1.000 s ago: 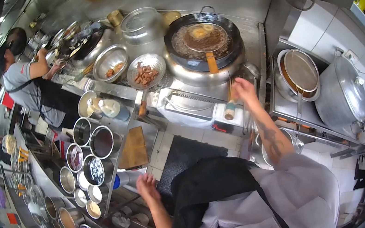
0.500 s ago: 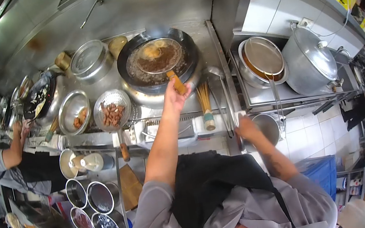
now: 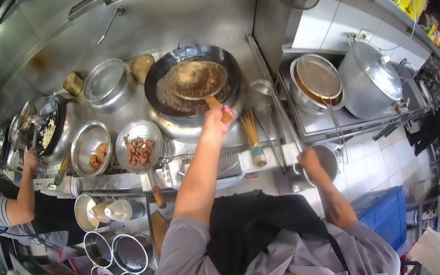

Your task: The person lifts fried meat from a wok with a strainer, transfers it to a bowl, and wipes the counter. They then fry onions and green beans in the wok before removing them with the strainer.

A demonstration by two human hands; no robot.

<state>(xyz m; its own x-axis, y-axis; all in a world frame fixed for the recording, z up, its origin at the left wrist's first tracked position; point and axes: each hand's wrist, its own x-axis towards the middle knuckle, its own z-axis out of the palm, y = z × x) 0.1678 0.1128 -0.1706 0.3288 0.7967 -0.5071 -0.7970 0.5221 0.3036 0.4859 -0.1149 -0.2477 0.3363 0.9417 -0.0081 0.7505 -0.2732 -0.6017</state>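
Observation:
My left hand (image 3: 217, 122) is closed around the wooden handle of a round mesh strainer (image 3: 216, 88). The strainer lies in the dark liquid of a black wok (image 3: 158, 102), with a blurred golden-brown piece of food (image 3: 186, 73) in it. On the right, my right hand (image 3: 309, 160) is wrapped round the long metal handle of a ladle (image 3: 262, 87), whose bowl lies right of the wok. Between the wok and ladle handle rests a bamboo brush (image 3: 255, 142). Left of my left arm, a perforated skimmer (image 3: 154, 130) holds browned meat chunks (image 3: 138, 150).
A steel bowl (image 3: 79, 143) with fried pieces stands left of the skimmer. Sauce pots (image 3: 129, 252) cluster at lower left. At right are a strainer-topped pot (image 3: 319, 75) and a large lidded stockpot (image 3: 369, 80). A co-worker (image 3: 16, 208) works at another wok on the left.
My right hand has shifted slightly right and has the ladle handle in its grip, swung toward me. The strainer has moved a little in the wok; its contents are blurred.

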